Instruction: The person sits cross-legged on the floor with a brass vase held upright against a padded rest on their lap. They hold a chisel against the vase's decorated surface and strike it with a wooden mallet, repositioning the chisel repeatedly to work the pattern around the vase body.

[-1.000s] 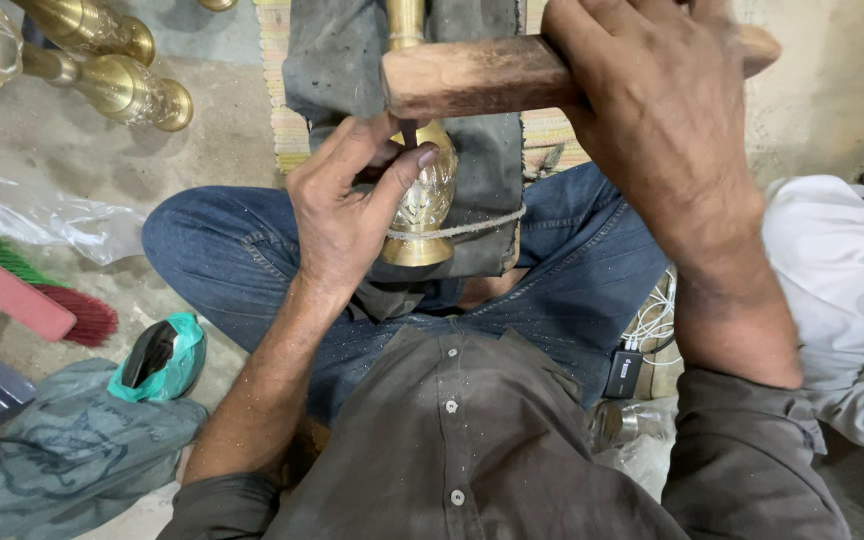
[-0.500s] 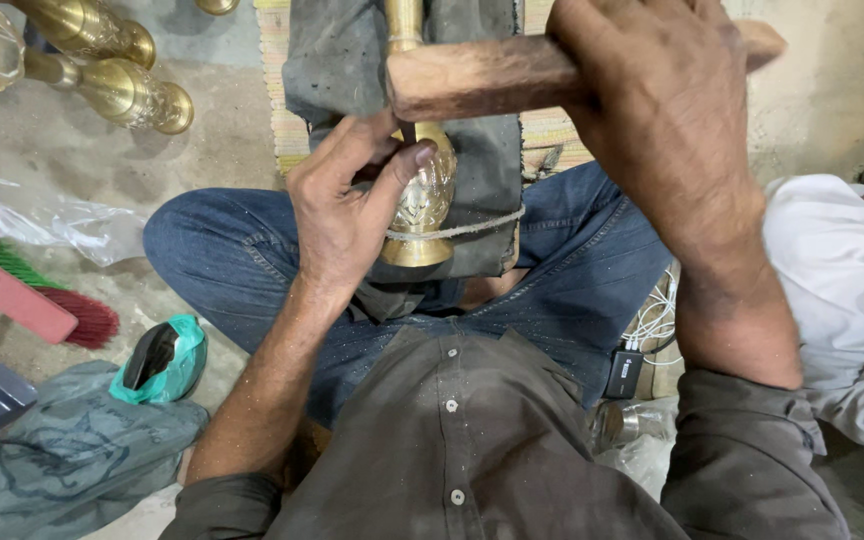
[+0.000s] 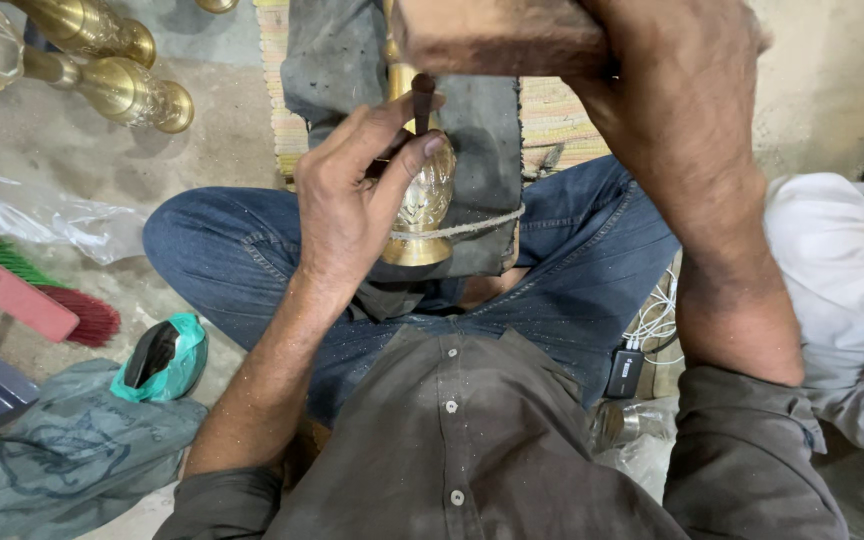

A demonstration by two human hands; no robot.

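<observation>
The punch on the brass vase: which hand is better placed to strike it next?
Probably the right hand: it grips the wooden mallet just above the punch. The left hand holds the punch against the vase.

My left hand (image 3: 352,200) pinches, fingers curled, thumb up; my right hand (image 3: 672,90) is raised, fist clamped, forearm steep.

Probably floor workshop: brass vases (image 3: 102,60)

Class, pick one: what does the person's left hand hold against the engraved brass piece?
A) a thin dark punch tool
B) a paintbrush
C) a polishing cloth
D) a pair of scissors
A: the left hand pinches a thin dark punch tool upright on the engraved brass piece, beneath the wooden mallet in the right hand.
</observation>
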